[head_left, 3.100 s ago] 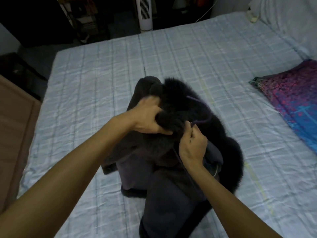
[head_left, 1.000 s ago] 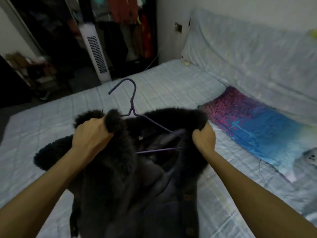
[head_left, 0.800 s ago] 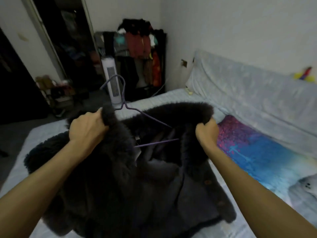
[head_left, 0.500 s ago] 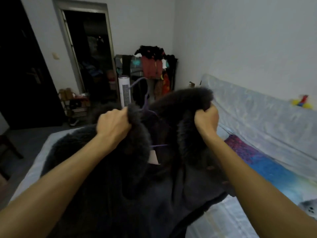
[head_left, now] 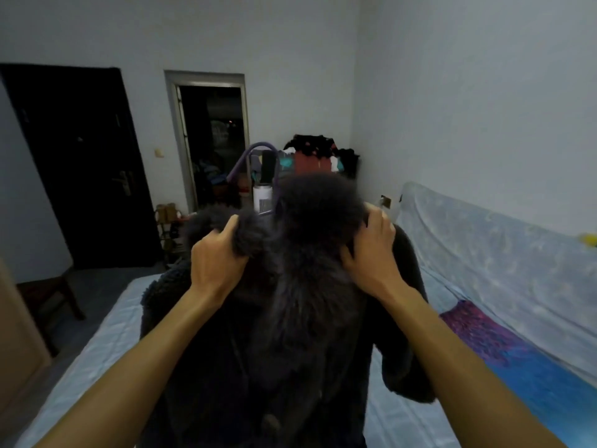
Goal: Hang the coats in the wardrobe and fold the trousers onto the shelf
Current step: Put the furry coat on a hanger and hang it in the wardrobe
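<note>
At my far left is one edge of pale wooden furniture [head_left: 19, 334], and behind it one small dark stool [head_left: 55, 295] on the floor beside the left edge of the bed [head_left: 97, 350]. On the far wall I count two openings: one closed black door [head_left: 80, 163] with one metal handle, and to its right one open doorway [head_left: 213, 140], dark inside. A low rack [head_left: 168, 221] stands between them, too dim for me to count what is on it. My left hand [head_left: 219, 257] is clenched around the left side of the fur collar of the one dark coat [head_left: 290, 318], fingers curled deep into the pile. I hold the coat up in front of me above the bed; its body hangs down between my two forearms, and I cannot tell whether the hem touches the sheet. One purple hanger [head_left: 248, 156] sits inside it, with only the hook showing above the collar. Behind the hook stand one white tower fan [head_left: 263, 197] and one clothes rail [head_left: 316, 156] heaped with garments. My right hand [head_left: 371, 253] grips the right side of the collar, fingertips buried in the fur. Along the bed's right edge lie one purple and blue patterned pillow [head_left: 517, 367] and one headboard [head_left: 484, 253] draped in pale cloth, with one small yellow thing [head_left: 588, 239] on top.
</note>
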